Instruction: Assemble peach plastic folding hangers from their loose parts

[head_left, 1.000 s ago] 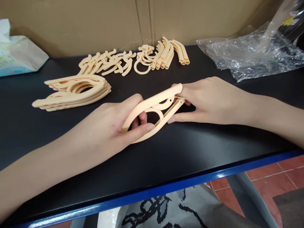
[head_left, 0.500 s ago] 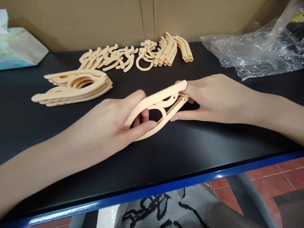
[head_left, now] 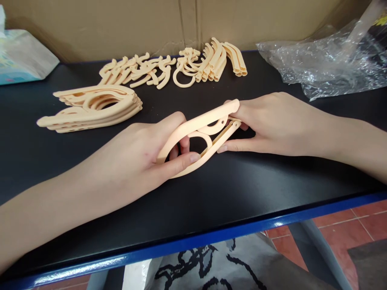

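Both hands grip one peach plastic folding hanger (head_left: 202,121) held on edge just above the black table (head_left: 242,193). My left hand (head_left: 142,157) wraps its curved left end, thumb below and fingers through the opening. My right hand (head_left: 269,123) pinches the right end, where the hanger's two arms and a hook piece meet. To the left lies a stack of finished folded hangers (head_left: 90,108). Behind them sit loose hook pieces (head_left: 142,72) and a bundle of curved arm pieces (head_left: 220,60).
A crumpled clear plastic bag (head_left: 326,64) lies at the back right, a pale packet (head_left: 21,56) at the back left. Cardboard (head_left: 151,24) walls off the rear. The table's blue front edge (head_left: 229,233) runs below my arms, with red floor tiles (head_left: 363,225) beyond.
The hands and hanger stay almost where they were. The view has shifted slightly, so everything sits a little higher in the picture.
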Motion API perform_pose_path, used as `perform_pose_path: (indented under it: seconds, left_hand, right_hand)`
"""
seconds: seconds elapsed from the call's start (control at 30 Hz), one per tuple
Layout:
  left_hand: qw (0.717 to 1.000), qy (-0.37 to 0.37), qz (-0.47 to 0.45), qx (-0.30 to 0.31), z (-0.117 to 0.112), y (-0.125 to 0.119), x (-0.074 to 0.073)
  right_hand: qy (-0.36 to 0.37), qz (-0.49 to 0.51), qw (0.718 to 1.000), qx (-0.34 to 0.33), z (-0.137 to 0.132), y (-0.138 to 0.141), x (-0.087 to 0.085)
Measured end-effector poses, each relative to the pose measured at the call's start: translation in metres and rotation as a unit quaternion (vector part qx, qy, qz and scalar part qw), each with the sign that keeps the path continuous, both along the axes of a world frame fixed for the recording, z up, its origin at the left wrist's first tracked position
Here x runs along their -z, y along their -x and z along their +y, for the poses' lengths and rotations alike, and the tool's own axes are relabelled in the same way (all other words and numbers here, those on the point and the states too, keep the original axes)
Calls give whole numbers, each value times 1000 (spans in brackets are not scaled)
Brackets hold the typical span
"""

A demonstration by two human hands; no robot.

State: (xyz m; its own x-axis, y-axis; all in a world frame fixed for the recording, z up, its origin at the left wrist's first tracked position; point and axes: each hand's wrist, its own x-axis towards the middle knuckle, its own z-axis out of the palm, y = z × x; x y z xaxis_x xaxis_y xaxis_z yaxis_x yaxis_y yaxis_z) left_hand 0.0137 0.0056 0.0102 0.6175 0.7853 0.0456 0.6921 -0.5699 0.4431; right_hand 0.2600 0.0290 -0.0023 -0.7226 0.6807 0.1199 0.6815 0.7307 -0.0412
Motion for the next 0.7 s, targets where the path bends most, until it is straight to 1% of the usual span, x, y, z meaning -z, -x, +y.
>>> perform_pose_path:
  seconds: [0.17, 0.3, 0.37, 0.43, 0.5, 0.7]
  left_hand:
    - [1000, 4, 14, -3, -1, -1, -4]
    - [999, 24, 26, -15, -2, -2, -3]
    - [1000, 18, 4, -14, -1, -1, 0]
    - [998, -11, -51, 21, 0, 0, 2]
    - [1000, 3, -25, 12, 1, 1, 3]
    - [1000, 5, -16, 13, 1, 0, 0]
  right_hand:
    - [-6, 5, 1000, -6, 0, -1, 1]
    - [-9, 6, 1000, -10, -1, -1, 0]
    - [-9, 4, 1000, -7, 0, -1, 0]
    - [-10, 3, 1000, -6, 0, -1, 0]
    - [-11, 1, 1000, -4, 0, -1, 1]
    - [-9, -3, 1000, 0, 0, -1, 1]
